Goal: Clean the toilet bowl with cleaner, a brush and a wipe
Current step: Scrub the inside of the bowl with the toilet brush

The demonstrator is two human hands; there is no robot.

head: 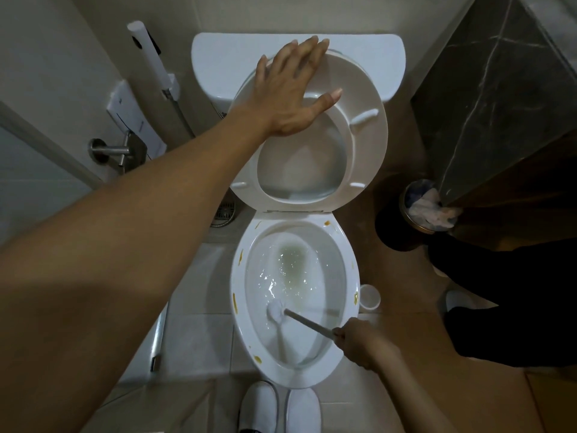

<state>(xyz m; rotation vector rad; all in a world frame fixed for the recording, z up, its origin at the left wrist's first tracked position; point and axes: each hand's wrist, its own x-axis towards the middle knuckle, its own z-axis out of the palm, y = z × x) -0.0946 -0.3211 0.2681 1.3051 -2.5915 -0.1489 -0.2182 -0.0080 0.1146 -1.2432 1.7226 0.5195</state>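
The white toilet bowl (239, 295) stands open below me, with yellow-orange spots along its rim and greenish foamy water inside. My right hand (363, 342) grips the grey handle of the toilet brush (276, 310), whose white head rests against the near left inside wall of the bowl. My left hand (292, 85) lies flat with fingers spread on the raised seat and lid (368, 142), which lean back against the tank (218, 57). I see no cleaner bottle and no wipe.
A white brush holder (370, 297) stands on the floor right of the bowl. A waste bin (427, 207) with crumpled paper is farther right, by a dark marbled cabinet (487, 98). A bidet sprayer (153, 57) hangs on the left wall. My white slippers (281, 407) touch the bowl's front.
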